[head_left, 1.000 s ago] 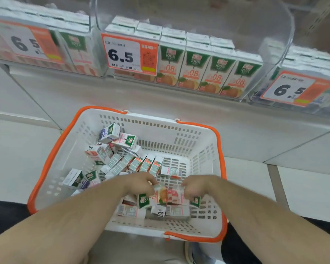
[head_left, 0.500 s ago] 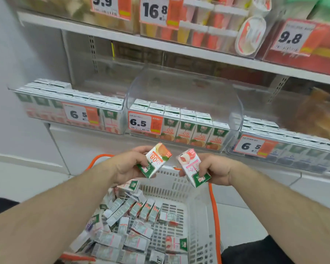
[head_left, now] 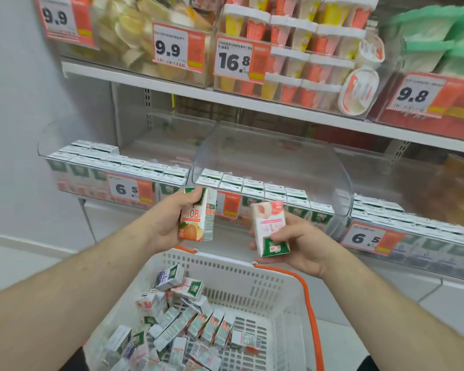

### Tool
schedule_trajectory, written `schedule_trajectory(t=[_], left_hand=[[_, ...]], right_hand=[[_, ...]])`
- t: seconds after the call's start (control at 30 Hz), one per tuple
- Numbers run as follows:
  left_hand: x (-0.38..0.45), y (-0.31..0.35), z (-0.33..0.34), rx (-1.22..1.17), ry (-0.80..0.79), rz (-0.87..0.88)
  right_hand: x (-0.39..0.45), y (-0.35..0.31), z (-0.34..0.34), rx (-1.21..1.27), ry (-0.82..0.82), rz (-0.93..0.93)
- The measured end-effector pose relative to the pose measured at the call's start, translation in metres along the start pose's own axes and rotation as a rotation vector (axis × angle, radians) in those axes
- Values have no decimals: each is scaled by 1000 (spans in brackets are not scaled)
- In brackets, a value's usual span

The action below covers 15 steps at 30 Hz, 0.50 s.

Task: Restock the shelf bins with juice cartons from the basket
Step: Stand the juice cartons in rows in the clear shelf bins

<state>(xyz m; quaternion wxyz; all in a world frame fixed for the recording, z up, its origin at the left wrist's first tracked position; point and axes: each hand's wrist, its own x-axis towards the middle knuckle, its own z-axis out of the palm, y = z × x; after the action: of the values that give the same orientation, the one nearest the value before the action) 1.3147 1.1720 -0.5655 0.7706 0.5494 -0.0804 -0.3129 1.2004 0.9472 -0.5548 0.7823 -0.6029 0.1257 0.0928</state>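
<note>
My left hand [head_left: 169, 222] grips an upright orange juice carton [head_left: 198, 219] in front of the middle clear shelf bin [head_left: 330, 188]. My right hand [head_left: 300, 245] holds a pink peach carton [head_left: 269, 228] upside down, its green end toward me. Both cartons hover above the far rim of the white basket [head_left: 265, 279], which has orange handles and holds several loose cartons [head_left: 182, 325]. The middle bin has rows of orange cartons at its front and open space behind them.
A left bin [head_left: 97, 167] and a right bin [head_left: 413, 236] of cartons flank the middle one, each with a 6.5 price tag. The shelf above [head_left: 252, 105] carries cups and packs with 9.9, 16.8 and 9.8 tags. A white wall stands at the left.
Both hands rose out of the basket, each with a carton. The left carton turned upright and the right one turned upside down. The view tilted up to the shelves.
</note>
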Motion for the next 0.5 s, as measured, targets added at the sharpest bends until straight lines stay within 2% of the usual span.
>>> schedule_trajectory(t=[0.1,0.17,0.3,0.4,0.5], left_hand=[[3,-3,-4,25,-16,-29],[5,-5,-4,52,32,-17],[9,-6,1,294,121,27],[11,-8,4,648,81,223],[11,-12,4,853,23,345]], right_hand=[[1,0,10,-821,213,-269],[-1,1,14,-1084,248,-409],[0,3,20,-1166,250,-572],[3,2,23,-1176,297,-616],[5,2,29,-1185,360,-689]])
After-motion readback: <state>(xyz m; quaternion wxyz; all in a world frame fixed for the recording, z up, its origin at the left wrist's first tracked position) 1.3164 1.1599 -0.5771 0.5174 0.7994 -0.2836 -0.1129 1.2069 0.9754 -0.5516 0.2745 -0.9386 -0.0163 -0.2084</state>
